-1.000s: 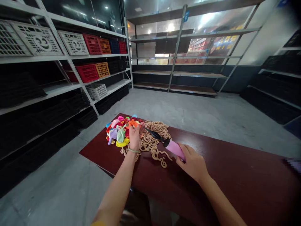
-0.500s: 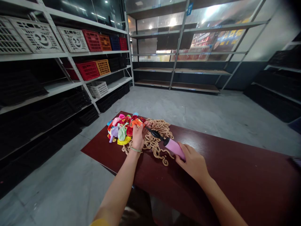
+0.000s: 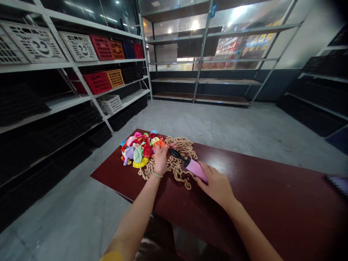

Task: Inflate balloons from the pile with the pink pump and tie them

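Observation:
My right hand point(image 3: 217, 183) is wrapped round the pink barrel of a balloon hand pump point(image 3: 196, 169), which slants across the table with its black nozzle end toward my left hand. My left hand point(image 3: 161, 159) pinches a limp orange balloon point(image 3: 160, 144) at the nozzle tip; my fingers partly hide where the two meet, so I cannot tell how far the neck is on. Just left of that hand lies a pile of uninflated balloons point(image 3: 138, 153) in many colours. Tan, curled long balloons point(image 3: 182, 146) are heaped behind and under the pump.
All this rests on a dark red-brown table point(image 3: 244, 181). A pixelated object point(image 3: 338, 183) sits at its far right edge. Metal shelves with red crates point(image 3: 98, 82) and white crates point(image 3: 78, 46) stand at the left, and a tall rack point(image 3: 201, 65) at the back.
The view has shifted slightly, with the scene moving a little left. Both hands keep their hold on the orange balloon and the pump. The orange balloon still looks limp.

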{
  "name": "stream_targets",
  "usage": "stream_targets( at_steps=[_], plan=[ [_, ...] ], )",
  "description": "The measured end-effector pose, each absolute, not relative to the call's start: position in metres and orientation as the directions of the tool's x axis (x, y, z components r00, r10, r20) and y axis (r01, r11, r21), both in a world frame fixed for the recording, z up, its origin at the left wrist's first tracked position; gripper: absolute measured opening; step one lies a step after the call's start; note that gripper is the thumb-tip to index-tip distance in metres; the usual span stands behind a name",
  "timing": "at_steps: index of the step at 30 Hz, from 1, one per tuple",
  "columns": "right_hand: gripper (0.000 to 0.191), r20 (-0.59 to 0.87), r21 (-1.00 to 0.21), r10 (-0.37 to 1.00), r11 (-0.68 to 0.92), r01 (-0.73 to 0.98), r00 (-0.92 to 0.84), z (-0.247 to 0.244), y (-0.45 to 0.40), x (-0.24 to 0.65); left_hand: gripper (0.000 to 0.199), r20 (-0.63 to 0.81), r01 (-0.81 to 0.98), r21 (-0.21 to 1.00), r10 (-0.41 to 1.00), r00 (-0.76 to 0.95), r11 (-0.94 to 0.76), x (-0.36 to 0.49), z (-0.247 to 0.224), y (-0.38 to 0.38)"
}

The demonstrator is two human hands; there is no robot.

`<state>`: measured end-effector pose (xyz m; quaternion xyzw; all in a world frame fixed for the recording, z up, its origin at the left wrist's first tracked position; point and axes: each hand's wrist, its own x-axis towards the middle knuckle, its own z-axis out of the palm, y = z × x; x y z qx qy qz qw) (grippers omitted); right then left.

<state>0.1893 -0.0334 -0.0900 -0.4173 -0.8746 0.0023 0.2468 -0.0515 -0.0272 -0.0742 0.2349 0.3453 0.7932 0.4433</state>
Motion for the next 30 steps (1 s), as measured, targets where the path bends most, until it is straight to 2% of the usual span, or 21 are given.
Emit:
stream_targets(
  at_steps=[6,9,15,22,26,30],
  plan=[
    [0.053,0.416,-0.272,0.741,0.654,0.706,-0.527,-0.099,-0.032,0.186,0.031,0.010,-0.712,0.599,0.892,-0.452,-0.368,-0.028,-0.063,-0.022],
    [0.052,0.431,-0.293,0.740,0.656,0.696,-0.516,-0.101,-0.032,0.185,0.033,-0.006,-0.725,0.578,0.886,-0.463,-0.375,-0.010,-0.053,-0.017],
    [0.055,0.458,-0.282,0.768,0.603,0.746,-0.448,-0.096,-0.028,0.195,0.035,0.031,-0.529,0.661,0.724,-0.690,-0.532,0.009,-0.030,0.000],
    [0.053,0.540,-0.149,0.720,0.592,0.792,-0.437,-0.093,-0.017,0.206,0.033,0.046,-0.401,0.725,0.621,-0.782,-0.560,-0.066,0.026,0.015],
    [0.051,0.556,-0.186,0.711,0.612,0.769,-0.431,-0.096,-0.022,0.197,0.034,0.088,-0.364,0.727,0.605,-0.791,-0.582,-0.080,0.042,0.011],
    [0.050,0.532,-0.274,0.746,0.599,0.753,-0.401,-0.104,-0.028,0.195,0.033,0.074,-0.383,0.749,0.643,-0.762,-0.541,-0.043,0.029,0.008]
  ],
)
